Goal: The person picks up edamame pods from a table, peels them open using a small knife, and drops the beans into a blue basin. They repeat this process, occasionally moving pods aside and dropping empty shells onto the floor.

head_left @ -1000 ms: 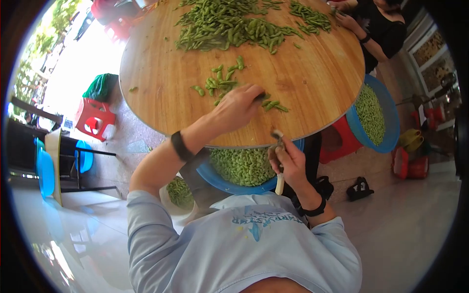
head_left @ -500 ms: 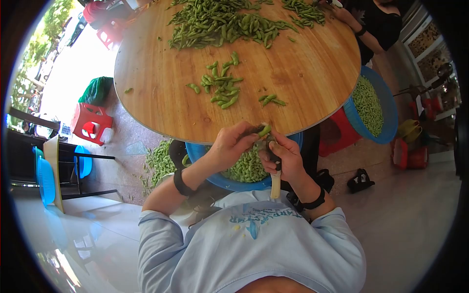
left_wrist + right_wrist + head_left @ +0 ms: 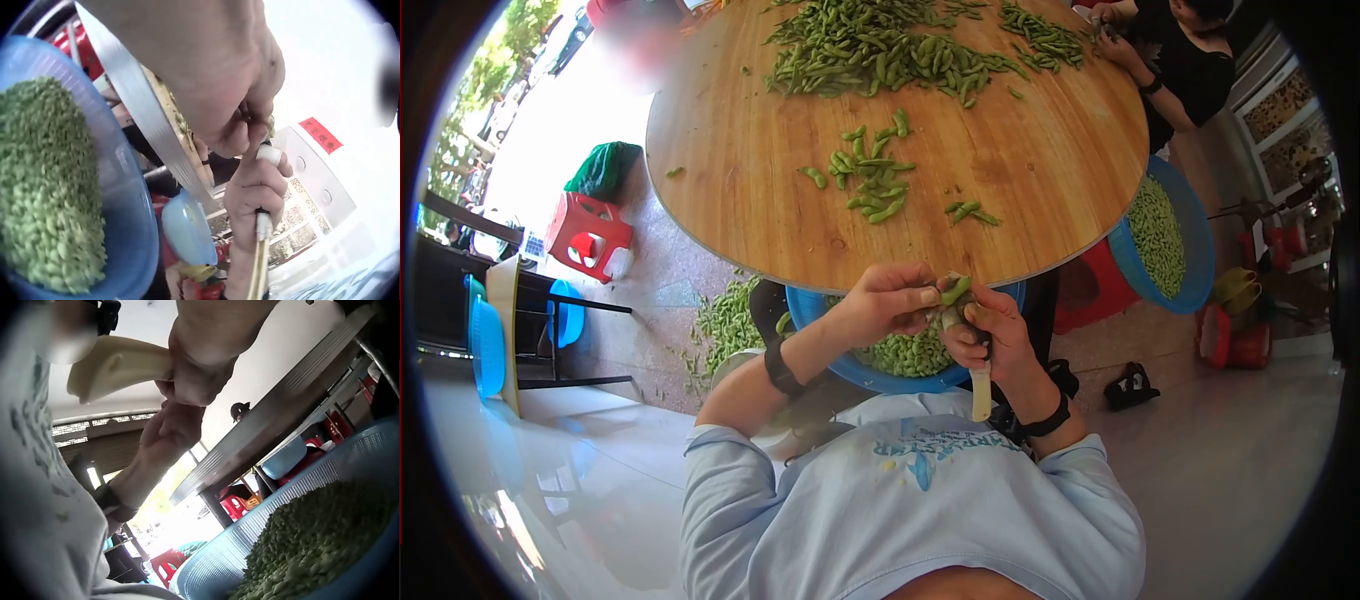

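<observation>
Green pod (image 3: 956, 290), head view: just by the wooden table's (image 3: 1050, 180) near edge, pinched in the left hand's (image 3: 888, 300) fingers — while the right hand (image 3: 994, 335) grips a pale handle (image 3: 981, 395). Left-wrist view: beans (image 3: 50, 206) heaped in a blue basin (image 3: 132, 234). Right-wrist view: handle jutting from the right hand.

Red plastic stool (image 3: 607, 232), green bundle (image 3: 603, 170) just beside it, black item (image 3: 1131, 388) on floor (image 3: 1200, 470), red sign (image 3: 320, 135).
</observation>
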`<state>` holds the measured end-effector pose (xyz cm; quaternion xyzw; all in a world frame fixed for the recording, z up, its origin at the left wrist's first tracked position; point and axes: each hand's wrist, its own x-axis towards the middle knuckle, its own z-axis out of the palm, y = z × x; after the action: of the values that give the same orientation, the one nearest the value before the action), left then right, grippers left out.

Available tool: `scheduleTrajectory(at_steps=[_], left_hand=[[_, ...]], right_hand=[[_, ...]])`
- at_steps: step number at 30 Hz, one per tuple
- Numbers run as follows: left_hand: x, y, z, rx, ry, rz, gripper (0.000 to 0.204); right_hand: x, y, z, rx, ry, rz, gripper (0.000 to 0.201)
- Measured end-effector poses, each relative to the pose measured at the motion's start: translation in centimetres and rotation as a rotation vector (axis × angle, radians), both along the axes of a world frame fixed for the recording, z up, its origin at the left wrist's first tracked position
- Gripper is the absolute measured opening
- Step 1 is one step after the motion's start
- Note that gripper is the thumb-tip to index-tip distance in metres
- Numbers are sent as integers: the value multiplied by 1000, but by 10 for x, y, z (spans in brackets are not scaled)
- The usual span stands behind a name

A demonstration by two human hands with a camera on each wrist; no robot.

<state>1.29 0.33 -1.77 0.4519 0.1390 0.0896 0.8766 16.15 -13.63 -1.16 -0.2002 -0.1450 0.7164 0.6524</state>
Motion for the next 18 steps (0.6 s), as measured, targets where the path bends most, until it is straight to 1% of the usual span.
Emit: scheduleTrajectory(at_steps=[2,3,5,6,8,9,11,12,14,15,17,18], left_hand=[[3,-4,5,-369,-94,-78,7],[3,-4,2,-368,-96,-78,7],[3,-1,-5,-489,-95,-167,10],[4,-1,-2,-490,-94,-164,10],[4,-2,7,402,153,74,14],[4,-4,8,404,154,71,14],[3,-8,10,1378,-52,349,18],[1,-9,13,1378,-48,351,18],[-4,-11,22,1698,17,339,19],[-4,-12,23,1700,17,340,19],[-6,-15,25,1362,83,280,16],[-6,-16,22,1362,84,283,16]], right_hand=[[2,0,-4,56,66,46,28],[4,0,-7,57,64,47,28],[5,0,-12,60,117,94,23],[5,1,-10,59,118,96,23],[2,1,-5,-141,57,-45,20],[1,1,-6,-140,59,-47,20],[-2,2,-7,-169,56,-46,17],[-4,2,-7,-170,57,-42,17],[-7,3,-7,-167,81,-27,17],[-8,4,-7,-165,81,-27,17],[-11,3,-3,-193,-1,-53,17],[-12,3,-1,-193,-3,-50,17]])
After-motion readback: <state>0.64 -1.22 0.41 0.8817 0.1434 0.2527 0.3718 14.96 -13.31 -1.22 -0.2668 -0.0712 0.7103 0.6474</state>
